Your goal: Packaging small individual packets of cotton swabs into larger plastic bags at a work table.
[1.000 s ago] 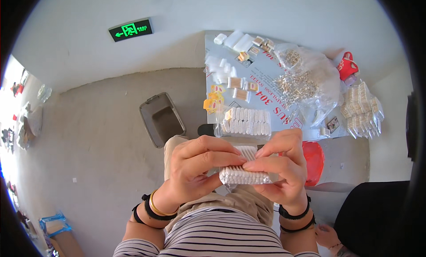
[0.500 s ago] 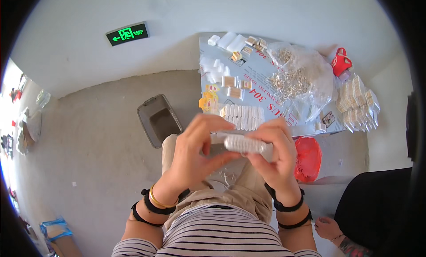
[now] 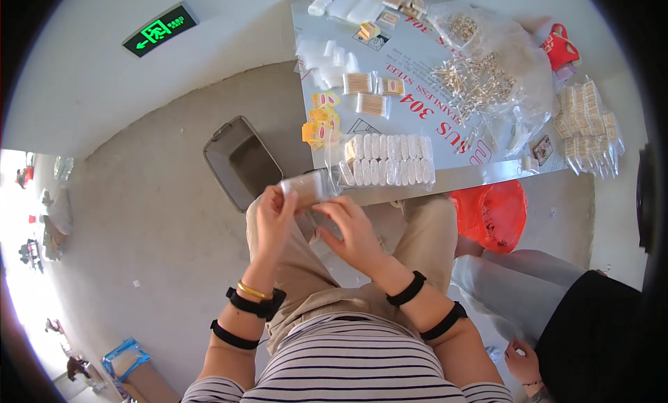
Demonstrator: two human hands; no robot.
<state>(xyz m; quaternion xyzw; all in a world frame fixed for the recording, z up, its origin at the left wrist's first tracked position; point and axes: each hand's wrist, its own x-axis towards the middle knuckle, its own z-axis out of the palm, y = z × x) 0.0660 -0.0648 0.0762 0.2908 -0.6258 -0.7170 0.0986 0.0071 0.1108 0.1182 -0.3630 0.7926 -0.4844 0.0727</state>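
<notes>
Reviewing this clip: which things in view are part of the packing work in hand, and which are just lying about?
In hand:
left hand pinching a small clear packet
right hand at the packet's edge
row of filled packets on the table
loose swabs in a clear bag

Lying about:
grey bin on the floor
red bag
green exit sign

a small packing workshop: steel table (image 3: 487, 163) crowded with bagged cotton swabs (image 3: 386, 159).

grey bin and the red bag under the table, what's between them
In the head view, the person's own legs in tan trousers sit between the grey bin and the red bag.
</notes>
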